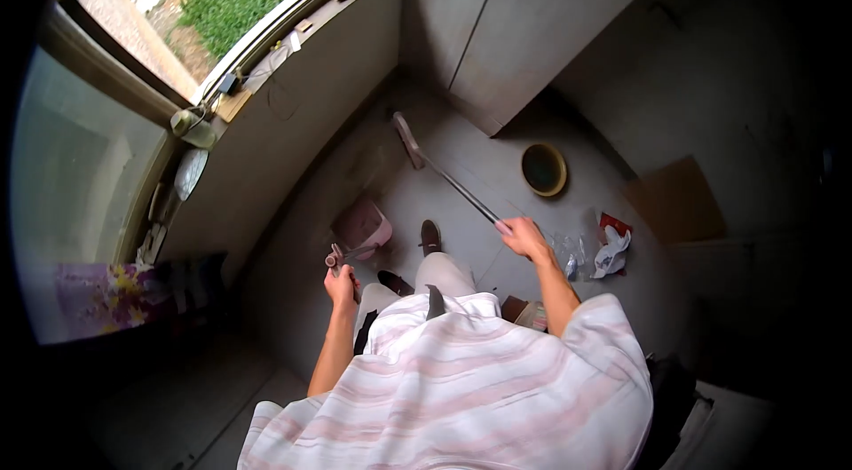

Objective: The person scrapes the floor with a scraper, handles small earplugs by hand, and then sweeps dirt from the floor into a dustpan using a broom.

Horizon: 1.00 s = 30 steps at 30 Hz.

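Observation:
My right hand (526, 239) is closed around the upper part of a broom's grey handle (461, 192). The handle slants away to the far left, where the narrow broom head (408, 140) rests on the floor near the wall corner. In my left hand (341, 284) is the handle of a pink dustpan (362, 226), its knobbed end sticking up above my fingers. The pan sits low, close to the floor, in front of my left shoe. Part of the dustpan handle is hidden by my hand.
A round yellow-rimmed basin (544, 170) stands on the floor at right. Plastic bags (611, 252) and a brown cardboard piece (676, 201) lie nearby. A tall cabinet (497, 17) stands ahead. Along the left wall, the windowsill holds a bottle (193, 127) and cables.

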Each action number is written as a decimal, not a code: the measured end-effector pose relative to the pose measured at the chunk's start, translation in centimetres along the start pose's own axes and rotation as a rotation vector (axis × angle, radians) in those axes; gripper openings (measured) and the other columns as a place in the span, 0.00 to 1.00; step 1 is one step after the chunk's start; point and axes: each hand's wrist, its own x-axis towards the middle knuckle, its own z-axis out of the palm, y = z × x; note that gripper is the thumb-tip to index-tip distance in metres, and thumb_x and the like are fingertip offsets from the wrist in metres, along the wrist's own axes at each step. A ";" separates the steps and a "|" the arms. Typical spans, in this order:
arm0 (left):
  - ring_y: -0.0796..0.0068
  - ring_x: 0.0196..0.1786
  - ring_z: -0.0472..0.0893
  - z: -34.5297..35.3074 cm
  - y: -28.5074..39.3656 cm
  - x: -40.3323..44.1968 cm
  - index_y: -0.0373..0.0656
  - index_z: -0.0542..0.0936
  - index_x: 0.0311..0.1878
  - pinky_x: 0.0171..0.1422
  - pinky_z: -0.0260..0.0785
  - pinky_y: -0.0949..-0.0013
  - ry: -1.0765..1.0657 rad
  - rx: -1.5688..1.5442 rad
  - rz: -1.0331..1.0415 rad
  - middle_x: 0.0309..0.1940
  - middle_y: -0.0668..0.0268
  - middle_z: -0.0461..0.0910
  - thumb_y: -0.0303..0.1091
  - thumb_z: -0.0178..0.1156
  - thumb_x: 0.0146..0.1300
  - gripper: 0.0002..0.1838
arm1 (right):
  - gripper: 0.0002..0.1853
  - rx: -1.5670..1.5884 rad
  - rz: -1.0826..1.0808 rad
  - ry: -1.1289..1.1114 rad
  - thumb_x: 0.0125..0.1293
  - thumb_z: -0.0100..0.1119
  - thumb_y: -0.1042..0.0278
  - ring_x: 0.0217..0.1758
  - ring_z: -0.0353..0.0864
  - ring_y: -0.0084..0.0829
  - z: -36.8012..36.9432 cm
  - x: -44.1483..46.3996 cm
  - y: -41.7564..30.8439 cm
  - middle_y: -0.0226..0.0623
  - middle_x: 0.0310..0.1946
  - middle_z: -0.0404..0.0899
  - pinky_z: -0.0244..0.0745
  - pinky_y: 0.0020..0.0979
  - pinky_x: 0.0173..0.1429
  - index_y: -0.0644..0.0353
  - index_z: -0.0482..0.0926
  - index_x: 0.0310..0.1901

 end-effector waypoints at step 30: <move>0.76 0.16 0.70 12.0 4.0 -1.2 0.42 0.70 0.30 0.19 0.66 0.71 0.094 0.012 -0.048 0.19 0.69 0.69 0.28 0.57 0.52 0.05 | 0.11 -0.408 0.296 -0.085 0.61 0.53 0.69 0.46 0.82 0.46 -6.4 26.1 7.8 0.50 0.40 0.81 0.78 0.41 0.47 0.61 0.82 0.42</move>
